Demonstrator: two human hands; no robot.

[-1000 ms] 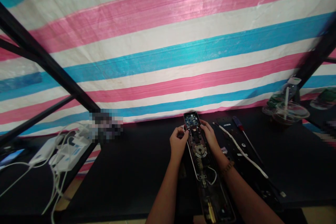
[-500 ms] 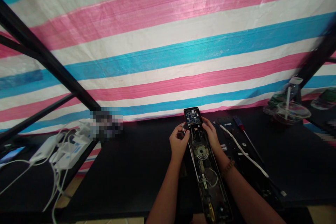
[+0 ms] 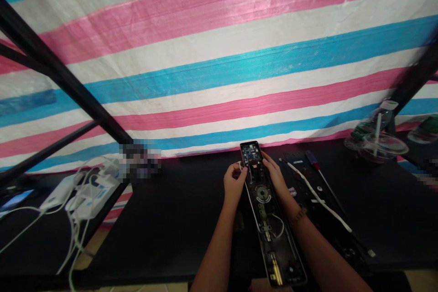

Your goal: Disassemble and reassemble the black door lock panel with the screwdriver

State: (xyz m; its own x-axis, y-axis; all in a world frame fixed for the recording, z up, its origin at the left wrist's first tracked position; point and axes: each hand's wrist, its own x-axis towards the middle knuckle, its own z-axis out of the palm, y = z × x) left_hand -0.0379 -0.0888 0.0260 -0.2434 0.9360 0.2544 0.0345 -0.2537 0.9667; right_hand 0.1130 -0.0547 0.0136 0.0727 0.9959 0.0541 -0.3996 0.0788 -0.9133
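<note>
A long, narrow opened housing that looks like an electronic door lock (image 3: 265, 207) stands out toward me, its inside facing up. A blue circuit board (image 3: 251, 154) fills its far end, with a round metal part and brass-coloured pieces further down. My left hand (image 3: 235, 180) is at its left edge, thumb and fingers closed on a thin white wire (image 3: 250, 197) that runs down that side. Along the right edge, my right hand (image 3: 274, 175) grips the housing near the board. The fingers beneath it are hidden.
Right of the housing lie a white sleeved cable (image 3: 315, 195), a screwdriver (image 3: 312, 159) and several small parts on the black table (image 3: 171, 219). A plastic cup (image 3: 383, 148) and bottle stand at the back right. White power strips (image 3: 91, 198) with tangled cords lie left.
The near end of the housing has shifted slightly right and up in view. Both hands keep nearly the same places on it.
</note>
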